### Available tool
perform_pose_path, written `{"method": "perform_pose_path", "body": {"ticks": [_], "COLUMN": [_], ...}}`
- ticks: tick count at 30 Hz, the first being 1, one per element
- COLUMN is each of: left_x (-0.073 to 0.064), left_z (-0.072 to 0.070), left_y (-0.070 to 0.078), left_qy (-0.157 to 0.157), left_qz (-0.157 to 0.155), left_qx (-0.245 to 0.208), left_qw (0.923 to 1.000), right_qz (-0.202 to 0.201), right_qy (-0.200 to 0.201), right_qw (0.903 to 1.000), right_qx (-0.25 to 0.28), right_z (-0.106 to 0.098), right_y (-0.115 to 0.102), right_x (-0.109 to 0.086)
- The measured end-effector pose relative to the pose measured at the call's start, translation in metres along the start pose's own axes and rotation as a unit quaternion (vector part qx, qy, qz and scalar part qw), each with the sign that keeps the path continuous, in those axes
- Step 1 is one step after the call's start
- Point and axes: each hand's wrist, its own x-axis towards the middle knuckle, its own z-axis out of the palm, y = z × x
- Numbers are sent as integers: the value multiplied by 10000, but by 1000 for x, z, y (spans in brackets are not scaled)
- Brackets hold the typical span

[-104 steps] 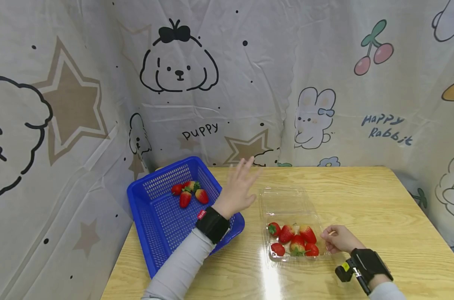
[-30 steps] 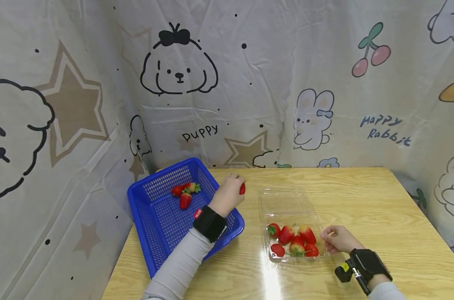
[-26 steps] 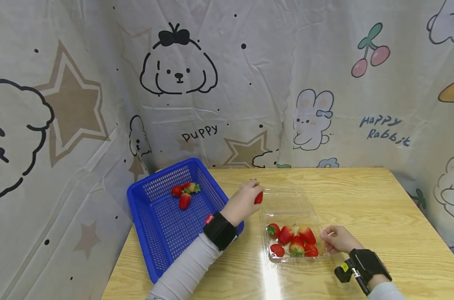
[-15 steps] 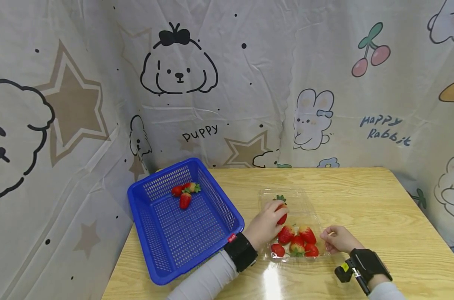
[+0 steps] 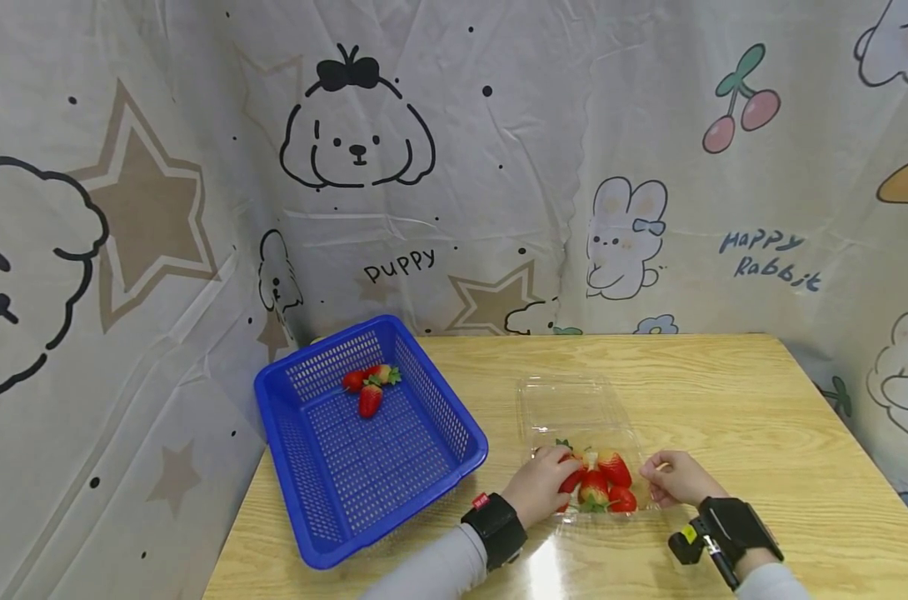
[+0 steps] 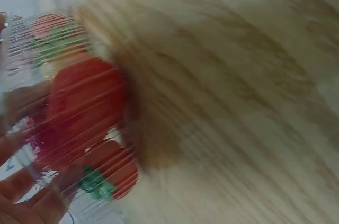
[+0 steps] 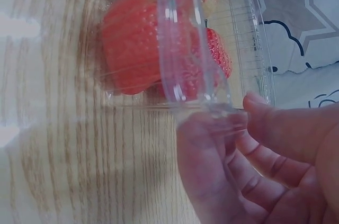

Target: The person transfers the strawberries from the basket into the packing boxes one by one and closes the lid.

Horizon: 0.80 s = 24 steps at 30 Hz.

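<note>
A clear plastic clamshell box (image 5: 574, 404) lies with its lid folded back, several strawberries (image 5: 595, 487) in its near half. My left hand (image 5: 540, 487) reaches into the left side of that half, fingers curled over a strawberry that is mostly hidden; green leaves (image 5: 562, 444) show just beyond the fingers. In the left wrist view, fingers (image 6: 26, 187) and red strawberries (image 6: 85, 107) appear blurred through the box wall. My right hand (image 5: 679, 479) pinches the box's right edge; in the right wrist view, thumb and forefinger hold the clear rim (image 7: 228, 118).
A blue perforated basket (image 5: 371, 467) stands left of the box, with a few strawberries (image 5: 370, 400) in its far part. Both rest on a wooden table (image 5: 709, 392). A printed curtain (image 5: 499, 167) hangs behind and to the left.
My left hand has taken a strawberry from the basket, carried it right over the box's lid and lowered it into the near half. My right hand has stayed at the box edge.
</note>
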Motion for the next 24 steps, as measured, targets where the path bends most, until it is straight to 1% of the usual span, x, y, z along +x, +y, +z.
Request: {"method": "perform_pose_path", "body": {"ticks": [7,11,17,24], "left_x": [2,2,2,3], "left_z": [6,8,8,10], "left_y": [4,6,7,6], "left_qy": [-157,-297,-505,-762], "left_qz": [-54,-88,-125,-206], "left_qx": [435,530,459,233], "left_qw": [9989,9981,9976,9966], "right_qz": [-7,-15,-12,34], "right_qy": [2,18,43,70], "right_qw": [10000,10000,10000,10000], "right_qx": [19,6,-19,-2], "right_z": [1,1,0,2], "right_y": [0,-2,-1,3], "right_x": [-1,-1,0,2]}}
